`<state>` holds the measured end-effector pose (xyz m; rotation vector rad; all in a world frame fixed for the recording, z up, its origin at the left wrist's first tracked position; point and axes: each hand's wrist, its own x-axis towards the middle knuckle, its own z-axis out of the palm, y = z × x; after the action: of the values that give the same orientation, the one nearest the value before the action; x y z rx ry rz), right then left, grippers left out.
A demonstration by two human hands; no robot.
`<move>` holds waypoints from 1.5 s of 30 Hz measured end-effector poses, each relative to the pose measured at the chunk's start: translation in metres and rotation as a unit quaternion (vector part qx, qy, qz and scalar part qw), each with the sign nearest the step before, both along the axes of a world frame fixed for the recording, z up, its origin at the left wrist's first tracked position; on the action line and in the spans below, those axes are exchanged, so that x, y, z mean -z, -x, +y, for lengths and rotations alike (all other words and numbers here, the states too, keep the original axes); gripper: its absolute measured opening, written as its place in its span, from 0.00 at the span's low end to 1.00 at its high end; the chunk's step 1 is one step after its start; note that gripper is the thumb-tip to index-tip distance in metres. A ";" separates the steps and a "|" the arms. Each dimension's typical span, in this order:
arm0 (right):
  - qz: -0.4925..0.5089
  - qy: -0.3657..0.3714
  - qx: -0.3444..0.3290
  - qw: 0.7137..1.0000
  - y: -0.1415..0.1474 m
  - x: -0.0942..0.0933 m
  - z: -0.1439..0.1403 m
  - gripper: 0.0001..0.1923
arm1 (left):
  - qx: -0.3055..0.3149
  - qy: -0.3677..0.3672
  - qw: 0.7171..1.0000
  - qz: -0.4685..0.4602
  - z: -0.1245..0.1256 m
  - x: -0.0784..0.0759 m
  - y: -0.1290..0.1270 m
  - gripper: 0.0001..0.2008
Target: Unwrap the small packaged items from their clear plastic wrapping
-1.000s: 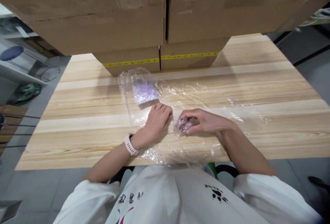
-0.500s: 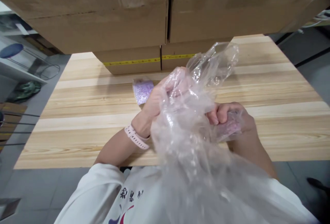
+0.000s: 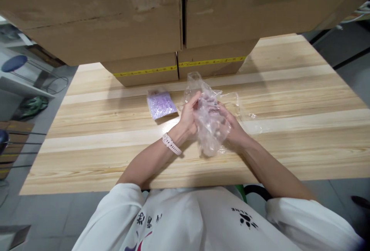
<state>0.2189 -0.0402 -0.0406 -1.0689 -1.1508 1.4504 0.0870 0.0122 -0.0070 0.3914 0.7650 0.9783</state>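
Note:
A crumpled clear plastic bag [image 3: 212, 126] is bunched between both hands above the middle of the wooden table [image 3: 289, 101]. My left hand [image 3: 189, 114], with a pale pink watch on its wrist, grips the bag's left side. My right hand [image 3: 232, 126] holds the bag from the right, mostly hidden behind the plastic. Something pinkish shows faintly inside the bag. A small packet of pale purple pieces [image 3: 161, 104] lies flat on the table just left of my left hand.
Large cardboard boxes [image 3: 185, 16] with yellow tape stand along the table's far edge. A strip of thin clear film [image 3: 248, 122] lies on the wood to the right of my hands. Shelving and a blue stool [image 3: 14, 62] stand off to the left.
The large plastic sheet that lay spread on the table was lifted up close to the camera, then gathered into a small bundle between both hands. The purple packet now lies uncovered.

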 end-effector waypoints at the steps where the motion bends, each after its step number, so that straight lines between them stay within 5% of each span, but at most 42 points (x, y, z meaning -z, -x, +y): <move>1: -0.009 0.001 0.023 1.000 0.000 0.000 0.001 0.24 | 0.041 0.001 0.999 -0.025 -0.002 -0.002 0.002 0.16; 5: -0.099 -0.035 0.114 0.988 -0.007 0.006 0.008 0.26 | 0.136 -0.048 0.989 -0.029 -0.007 -0.001 0.011 0.17; 8: -0.178 -0.068 0.133 0.973 -0.013 0.013 0.010 0.27 | 0.136 -0.108 0.983 0.057 -0.006 0.006 0.016 0.28; 11: -0.228 -0.083 0.128 0.961 -0.017 0.015 0.011 0.29 | 0.128 -0.121 0.981 0.083 -0.003 0.010 0.018 0.27; 17: -0.156 -0.144 0.195 0.958 -0.026 0.003 0.018 0.30 | 0.112 -0.109 0.988 0.003 0.003 -0.011 0.028 0.16; 20: -0.085 -0.068 0.212 0.971 -0.028 -0.002 0.023 0.30 | 0.104 -0.108 0.988 -0.043 -0.001 -0.022 0.032 0.10; 24: 0.057 0.142 0.039 0.987 -0.024 -0.008 0.021 0.25 | 0.129 -0.144 0.980 -0.052 -0.001 -0.020 0.032 0.13; 27: 0.115 0.200 -0.020 0.973 -0.024 -0.014 0.018 0.21 | 0.054 -0.156 0.986 0.012 0.009 -0.009 0.033 0.22; 30: 0.141 0.169 0.023 0.975 -0.029 -0.019 0.019 0.23 | -0.097 -0.176 0.976 0.081 0.020 0.001 0.035 0.26; 32: 0.144 0.118 0.052 0.981 -0.031 -0.021 0.021 0.27 | -0.145 -0.195 0.963 0.114 0.021 0.003 0.035 0.26; 34: 0.117 0.072 0.058 0.989 -0.029 -0.020 0.019 0.32 | -0.124 -0.203 0.963 0.126 0.014 0.002 0.031 0.26; 39: -0.022 0.012 0.090 0.996 -0.008 -0.010 0.002 0.39 | 0.059 -0.156 0.981 0.098 -0.013 0.008 0.011 0.24; 42: -0.042 0.014 0.142 0.989 -0.001 0.002 -0.002 0.32 | 0.073 -0.194 0.967 0.145 -0.020 0.010 0.003 0.19; 45: -0.042 0.000 0.175 0.984 -0.019 0.016 0.017 0.29 | 0.068 -0.294 0.925 0.232 -0.024 0.004 0.002 0.21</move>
<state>0.2375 -0.0236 -0.0570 -1.2708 -0.9631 1.1382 0.0850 -0.0114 -0.0110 1.2190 0.8420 0.9826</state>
